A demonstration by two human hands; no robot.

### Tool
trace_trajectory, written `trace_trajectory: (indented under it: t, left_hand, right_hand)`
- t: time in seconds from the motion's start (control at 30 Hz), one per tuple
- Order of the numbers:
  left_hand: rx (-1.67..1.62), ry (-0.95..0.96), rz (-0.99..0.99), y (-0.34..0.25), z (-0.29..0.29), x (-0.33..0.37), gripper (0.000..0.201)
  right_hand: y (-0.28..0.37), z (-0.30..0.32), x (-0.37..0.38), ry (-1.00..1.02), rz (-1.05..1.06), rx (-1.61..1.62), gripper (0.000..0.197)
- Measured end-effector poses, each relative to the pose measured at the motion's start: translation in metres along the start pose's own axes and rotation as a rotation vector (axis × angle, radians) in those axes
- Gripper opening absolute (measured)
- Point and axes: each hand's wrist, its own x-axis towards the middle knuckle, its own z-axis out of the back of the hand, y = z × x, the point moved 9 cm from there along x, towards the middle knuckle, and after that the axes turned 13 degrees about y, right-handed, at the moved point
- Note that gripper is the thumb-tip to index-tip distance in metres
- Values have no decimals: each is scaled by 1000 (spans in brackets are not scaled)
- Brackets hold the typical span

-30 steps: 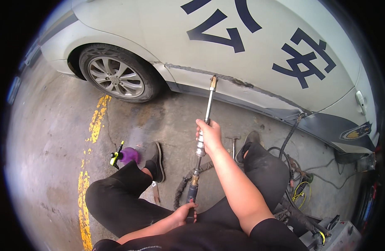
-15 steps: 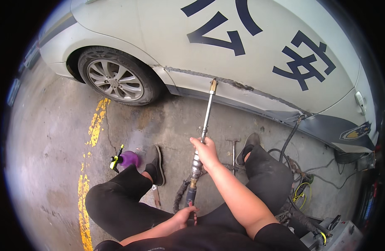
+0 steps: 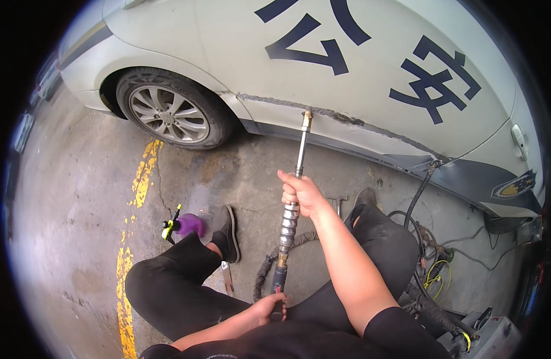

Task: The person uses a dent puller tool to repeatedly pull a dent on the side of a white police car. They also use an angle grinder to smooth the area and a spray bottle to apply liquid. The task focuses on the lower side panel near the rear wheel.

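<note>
Gripping slide hammer (image 3: 289, 218), frame centre: right hand (image 3: 304, 192) wrapped round upper end of ribbed sleeve (image 3: 287, 235), left hand (image 3: 268, 309) round rear handle (image 3: 279, 277), lower centre. Likely heavy, stiff, slick (smooth metal); best held at sleeve, handle.

Soft, even light; dark shadow under the white metal car (image 3: 227, 54) beyond the bare right hand (image 3: 303, 194); fisheye distortion bends outer edges toward blackness.
</note>
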Motion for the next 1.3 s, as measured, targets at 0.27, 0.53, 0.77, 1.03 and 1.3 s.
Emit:
trace_trajectory:
  t: [0.27, 0.53, 0.77, 1.03, 1.3]
  left_hand:
    - [-49, -17, -7, -3, 10, 0, 16]
    - [-44, -43, -3, 0, 13, 0, 18]
    - [-93, -25, -24, -2, 12, -1, 20]
    - [-114, -6, 8, -4, 10, -5, 20]
    - [-135, -49, -25, -11, 9, -8, 24]
  right_hand:
    - [18, -9, -16, -567, 162, -424, 40]
    - [11, -3, 1, -291, -17, -36, 51]
    - [2, -4, 10, -252, -14, 19, 49]
    - [3, -17, 18, -253, 6, -67, 38]
    - [3, -15, 22, -282, 6, -118, 41]
